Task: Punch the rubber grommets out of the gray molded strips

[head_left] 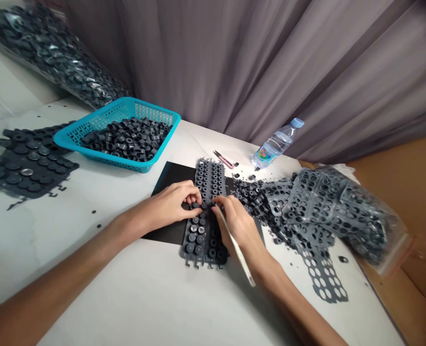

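Note:
A dark grey moulded rubber sheet [210,175] lies lengthwise on a black mat [173,180], with rows of ring-shaped parts at its far end and round caps nearer me. At its left edge, my left hand [175,199] has curled fingers pressed together around the sheet's middle; what they pinch is hidden. My right hand [236,221] is closed around a slim whitish tool [248,271], its back end pointing toward me. The right fingertips touch the sheet opposite the left thumb, and the tool's tip is hidden under them.
Left of the mat stands a blue basket [126,166] of black rubber rings; another sheet [36,168] lies beyond it. Pink-handled snips [224,159] and a water bottle [275,144] are at the back. Loose parts, punched-out sheets [328,283] and a full plastic bag [371,230] crowd the right.

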